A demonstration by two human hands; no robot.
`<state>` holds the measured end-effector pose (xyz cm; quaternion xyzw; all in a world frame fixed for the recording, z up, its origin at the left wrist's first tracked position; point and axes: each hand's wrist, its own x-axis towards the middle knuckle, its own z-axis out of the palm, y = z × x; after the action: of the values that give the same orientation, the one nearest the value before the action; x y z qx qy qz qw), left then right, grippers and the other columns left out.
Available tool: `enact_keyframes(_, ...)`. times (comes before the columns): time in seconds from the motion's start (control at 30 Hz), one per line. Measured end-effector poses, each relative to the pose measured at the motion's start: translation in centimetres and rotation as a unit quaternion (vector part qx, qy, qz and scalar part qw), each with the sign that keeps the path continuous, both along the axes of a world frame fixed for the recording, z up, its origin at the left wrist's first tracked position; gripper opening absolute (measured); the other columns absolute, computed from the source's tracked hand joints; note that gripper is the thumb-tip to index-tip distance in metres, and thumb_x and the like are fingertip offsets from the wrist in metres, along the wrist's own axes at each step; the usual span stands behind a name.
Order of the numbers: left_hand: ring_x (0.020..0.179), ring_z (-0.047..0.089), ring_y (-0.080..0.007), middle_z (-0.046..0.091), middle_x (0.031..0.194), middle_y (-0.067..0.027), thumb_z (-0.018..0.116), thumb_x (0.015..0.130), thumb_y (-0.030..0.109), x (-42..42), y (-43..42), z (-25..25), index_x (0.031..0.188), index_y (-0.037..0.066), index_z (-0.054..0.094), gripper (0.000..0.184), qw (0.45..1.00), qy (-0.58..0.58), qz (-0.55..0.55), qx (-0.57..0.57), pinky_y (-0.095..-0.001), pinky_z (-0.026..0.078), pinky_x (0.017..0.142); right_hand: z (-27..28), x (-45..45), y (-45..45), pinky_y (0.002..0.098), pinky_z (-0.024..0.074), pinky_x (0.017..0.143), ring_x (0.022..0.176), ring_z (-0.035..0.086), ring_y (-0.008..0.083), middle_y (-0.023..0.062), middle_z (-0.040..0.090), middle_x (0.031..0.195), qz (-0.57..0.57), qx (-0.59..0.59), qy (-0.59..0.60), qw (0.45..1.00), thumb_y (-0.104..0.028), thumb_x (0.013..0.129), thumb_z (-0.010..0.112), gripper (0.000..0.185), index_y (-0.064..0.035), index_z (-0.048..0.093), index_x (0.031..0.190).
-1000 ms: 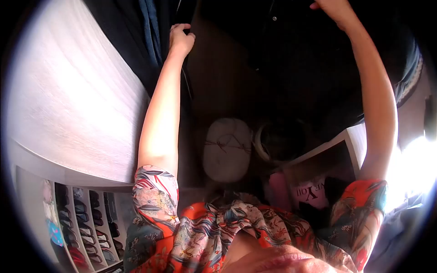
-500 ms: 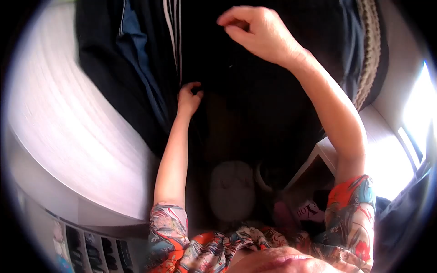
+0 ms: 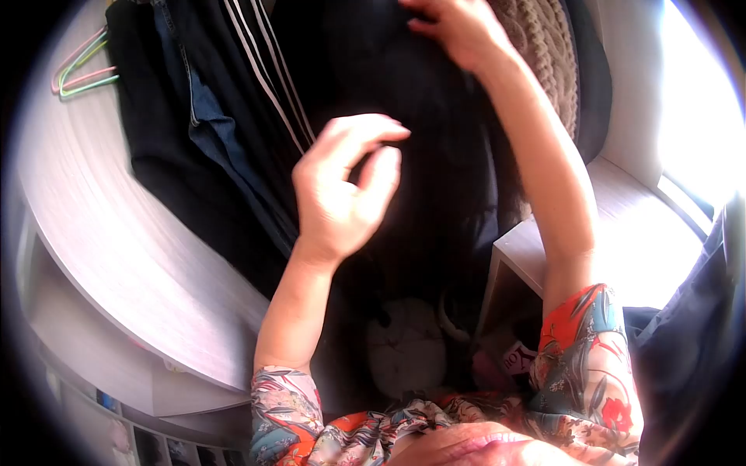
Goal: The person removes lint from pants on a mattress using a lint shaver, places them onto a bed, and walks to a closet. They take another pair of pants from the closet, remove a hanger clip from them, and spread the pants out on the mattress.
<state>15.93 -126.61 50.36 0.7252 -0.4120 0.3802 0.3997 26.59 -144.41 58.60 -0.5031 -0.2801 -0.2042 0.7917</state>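
My left hand (image 3: 342, 182) is raised in front of the dark hanging clothes, thumb and fingers apart in a C shape, with nothing between them. Just left of it hang dark trousers with white side stripes (image 3: 268, 74). My right hand (image 3: 462, 31) reaches to the top edge of the view, close to a black garment (image 3: 404, 85); its visible thumb and fingers are apart, though the top is cut off. Right of that wrist hangs a beige cable-knit piece (image 3: 548, 66). Whether the right fingertips touch cloth is unclear.
Blue jeans (image 3: 210, 128) and black trousers (image 3: 148, 124) hang at the left, beside pink and green hangers (image 3: 81, 74). A pale curved panel (image 3: 132, 233) bounds the left side. A white cabinet (image 3: 614, 225) stands right, near a bright window (image 3: 703, 85). Below is a pale rounded object (image 3: 404, 349).
My left hand has come up and nearer the camera, away from the striped trousers. My right hand has shifted up and slightly right. The view has shifted, bringing hangers into sight at left.
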Motion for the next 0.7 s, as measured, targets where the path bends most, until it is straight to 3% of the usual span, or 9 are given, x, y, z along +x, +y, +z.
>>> enact_keyframes(0.1, 0.082, 0.060, -0.0259, 0.061, 0.092, -0.0136, 0.058, 0.065, -0.007, 0.5, -5.6, 0.5, 0.085, 0.001, 0.065, 0.022, 0.973, -0.086, -0.093, 0.191, -0.0294, 0.048, 0.075, -1.5, 1.8, 1.3, 0.0278, 0.0504, 0.070, 0.085, 0.061, 0.0165, 0.0085, 0.065, 0.089, 0.142, 0.011, 0.017, 0.990, -0.012, 0.083, 0.059, 0.016, -0.0039, 0.065, 0.095)
enact_keyframes(0.13, 0.090, 0.058, -0.0276, 0.060, 0.097, -0.0144, 0.058, 0.065, -0.003, 2.1, -6.9, 0.0, 0.086, 0.002, 0.065, 0.022, 0.959, -0.056, -0.047, 0.274, -0.0327, 0.046, 0.080, -1.5, 2.7, 0.6, 0.0287, 0.0473, 0.080, 0.098, 0.056, 0.0169, 0.0080, 0.062, 0.103, 0.183, -0.035, -0.014, 0.982, -0.018, 0.083, 0.062, 0.024, -0.0049, 0.064, 0.103)
enact_keyframes(0.2, 0.114, 0.046, -0.0311, 0.055, 0.114, -0.0168, 0.056, 0.068, 0.006, 4.9, -9.3, 0.8, 0.092, 0.004, 0.066, 0.026, 0.863, -0.017, 0.109, 0.493, -0.0417, 0.035, 0.096, 0.2, 2.3, -2.1, 0.0287, 0.0499, 0.066, 0.082, 0.060, 0.0158, 0.0078, 0.062, 0.096, 0.185, -0.077, 0.009, 0.980, -0.018, 0.084, 0.060, 0.029, -0.0047, 0.056, 0.110)
enact_keyframes(0.23, 0.121, 0.039, -0.0331, 0.049, 0.122, -0.0171, 0.054, 0.070, 0.010, 8.1, -8.9, -1.0, 0.099, 0.006, 0.064, 0.031, 0.842, -0.110, 0.177, 0.497, -0.0440, 0.029, 0.101, 0.6, 2.3, -3.4, 0.0287, 0.0512, 0.058, 0.074, 0.062, 0.0153, 0.0077, 0.062, 0.092, 0.188, -0.102, 0.024, 0.977, -0.017, 0.085, 0.059, 0.032, -0.0046, 0.052, 0.114)
enact_keyframes(0.27, 0.123, 0.036, -0.0348, 0.048, 0.125, -0.0177, 0.053, 0.072, 0.014, 10.2, -8.5, -1.1, 0.106, 0.007, 0.062, 0.035, 0.814, -0.040, 0.231, 0.531, -0.0459, 0.026, 0.103, 0.6, 3.0, -4.6, 0.0287, 0.0509, 0.053, 0.066, 0.063, 0.0164, 0.0078, 0.062, 0.086, 0.144, -0.105, 0.040, 0.983, -0.020, 0.085, 0.060, 0.029, -0.0046, 0.053, 0.109)
enact_keyframes(0.3, 0.124, 0.035, -0.0343, 0.046, 0.126, -0.0175, 0.053, 0.074, 0.018, 12.4, -7.1, -1.0, 0.107, 0.008, 0.061, 0.036, 0.787, 0.030, 0.277, 0.551, -0.0456, 0.025, 0.104, -0.4, 4.3, -5.7, 0.0290, 0.0506, 0.056, 0.071, 0.063, 0.0172, 0.0090, 0.062, 0.089, 0.113, -0.090, 0.036, 0.989, -0.019, 0.086, 0.058, 0.029, -0.0039, 0.052, 0.110)
enact_keyframes(0.37, 0.124, 0.034, -0.0338, 0.048, 0.124, -0.0166, 0.057, 0.073, 0.020, 13.9, -2.0, -1.7, 0.106, 0.009, 0.062, 0.035, 0.790, 0.001, 0.326, 0.519, -0.0449, 0.023, 0.105, -2.6, 6.1, -6.0, 0.0293, 0.0499, 0.059, 0.077, 0.063, 0.0185, 0.0097, 0.061, 0.094, -0.019, -0.082, 0.053, 0.995, -0.018, 0.086, 0.055, 0.030, -0.0036, 0.051, 0.112)
enact_keyframes(0.57, 0.125, 0.035, -0.0294, 0.049, 0.124, -0.0129, 0.063, 0.072, 0.018, 17.4, 2.5, -6.7, 0.101, 0.010, 0.064, 0.031, 0.790, -0.101, 0.348, 0.494, -0.0440, 0.022, 0.105, -6.7, 8.0, -10.3, 0.0318, 0.0497, 0.063, 0.087, 0.062, 0.0213, 0.0117, 0.060, 0.103, -0.031, -0.134, 0.040, 0.990, -0.015, 0.085, 0.053, 0.039, -0.0033, 0.044, 0.121)
enact_keyframes(0.7, 0.125, 0.036, -0.0272, 0.050, 0.122, -0.0109, 0.065, 0.071, 0.015, 18.2, 2.6, -8.3, 0.097, 0.008, 0.065, 0.027, 0.822, -0.133, 0.293, 0.470, -0.0423, 0.024, 0.104, -8.4, 7.3, -10.4, 0.0313, 0.0499, 0.062, 0.080, 0.063, 0.0216, 0.0121, 0.062, 0.097, -0.110, -0.154, 0.038, 0.981, -0.015, 0.084, 0.055, 0.034, -0.0017, 0.050, 0.115)
